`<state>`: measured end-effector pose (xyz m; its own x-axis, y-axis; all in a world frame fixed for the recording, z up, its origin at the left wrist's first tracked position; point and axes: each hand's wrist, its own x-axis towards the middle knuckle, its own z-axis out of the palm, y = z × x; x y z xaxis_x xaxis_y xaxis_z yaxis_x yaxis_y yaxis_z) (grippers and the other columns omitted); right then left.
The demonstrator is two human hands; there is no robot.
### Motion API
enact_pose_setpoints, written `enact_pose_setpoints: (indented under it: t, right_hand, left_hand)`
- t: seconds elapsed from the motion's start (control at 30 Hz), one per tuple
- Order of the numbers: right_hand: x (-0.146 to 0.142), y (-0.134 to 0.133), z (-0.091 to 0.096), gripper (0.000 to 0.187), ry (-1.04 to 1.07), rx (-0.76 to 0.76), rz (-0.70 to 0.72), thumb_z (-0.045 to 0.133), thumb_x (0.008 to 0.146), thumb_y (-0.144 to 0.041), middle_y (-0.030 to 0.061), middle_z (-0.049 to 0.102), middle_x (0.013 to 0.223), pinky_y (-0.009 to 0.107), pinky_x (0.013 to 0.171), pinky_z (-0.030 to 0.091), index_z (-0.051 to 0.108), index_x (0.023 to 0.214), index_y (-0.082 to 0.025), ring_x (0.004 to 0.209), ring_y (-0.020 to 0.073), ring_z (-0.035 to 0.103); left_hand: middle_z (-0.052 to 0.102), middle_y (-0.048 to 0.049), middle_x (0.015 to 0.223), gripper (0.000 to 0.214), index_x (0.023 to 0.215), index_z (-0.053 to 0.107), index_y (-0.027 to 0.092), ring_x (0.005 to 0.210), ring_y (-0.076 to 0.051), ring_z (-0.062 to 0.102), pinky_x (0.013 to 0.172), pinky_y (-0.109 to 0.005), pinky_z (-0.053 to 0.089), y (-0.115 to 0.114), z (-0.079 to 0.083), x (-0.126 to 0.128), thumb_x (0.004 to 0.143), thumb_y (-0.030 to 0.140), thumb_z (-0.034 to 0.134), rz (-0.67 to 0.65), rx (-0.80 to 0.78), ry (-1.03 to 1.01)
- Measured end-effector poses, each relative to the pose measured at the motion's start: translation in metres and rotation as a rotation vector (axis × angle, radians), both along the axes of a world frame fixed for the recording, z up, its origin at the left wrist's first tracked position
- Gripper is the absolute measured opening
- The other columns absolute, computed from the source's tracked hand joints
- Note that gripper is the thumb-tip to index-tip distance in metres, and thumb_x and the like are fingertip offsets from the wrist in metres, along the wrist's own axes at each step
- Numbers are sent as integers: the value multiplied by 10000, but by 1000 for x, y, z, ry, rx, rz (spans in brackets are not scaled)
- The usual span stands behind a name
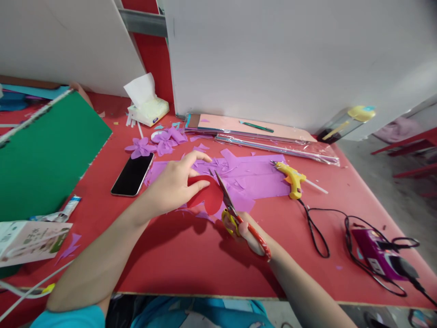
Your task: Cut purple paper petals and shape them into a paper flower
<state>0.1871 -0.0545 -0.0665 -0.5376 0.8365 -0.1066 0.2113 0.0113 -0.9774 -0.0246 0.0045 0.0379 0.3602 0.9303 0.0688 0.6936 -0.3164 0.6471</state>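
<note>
My left hand (174,184) pinches a rounded piece of red paper (208,197) just above the red table (191,259). My right hand (251,234) grips scissors (229,207) with red and yellow handles. Their blades are open against the right edge of the red paper. Purple paper sheets (259,175) and several purple scraps lie right behind both hands.
A black phone (132,174) lies left of my left hand, with purple paper flowers (155,143) and a tissue box (148,110) beyond it. A yellow glue gun (292,177) with its cord lies to the right, near a purple power strip (375,253). A green board (44,155) covers the left side.
</note>
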Motion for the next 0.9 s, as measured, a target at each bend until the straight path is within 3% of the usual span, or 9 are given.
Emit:
enact_pose_setpoints:
  t: [0.13, 0.37, 0.77, 0.9]
  right_hand:
    - [-1, 0, -4, 599, -11, 66, 15, 119, 744, -756, -26, 325, 601, 248, 451, 240, 315, 634, -200, 505, 93, 256]
    - [2, 1, -12, 602, -27, 73, 17, 159, 740, -761, -35, 303, 577, 228, 425, 210, 316, 608, -196, 486, 82, 248]
    - [0, 2, -5, 624, -81, 95, 25, 122, 724, -779, -29, 299, 567, 234, 427, 173, 304, 581, -199, 488, 83, 226]
    - [0, 2, -3, 580, -134, 103, -1, 185, 757, -731, -32, 283, 538, 243, 439, 164, 307, 560, -199, 486, 85, 229]
  left_hand:
    - [605, 93, 522, 312, 1053, 481, 221, 425, -97, 522, 536, -217, 385, 1, 1, 1, 749, 219, 554, -7, -15, -6]
    - [580, 106, 504, 303, 1060, 465, 224, 393, -80, 465, 533, -215, 368, 1, 3, -1, 767, 236, 540, -25, -45, 18]
    - [549, 102, 497, 330, 1079, 461, 223, 418, -88, 469, 561, -227, 371, 3, 5, -3, 760, 248, 542, -32, -95, 23]
    - [507, 104, 477, 335, 1079, 463, 221, 430, -91, 469, 551, -224, 364, 4, 5, -5, 757, 258, 544, -41, -121, 17]
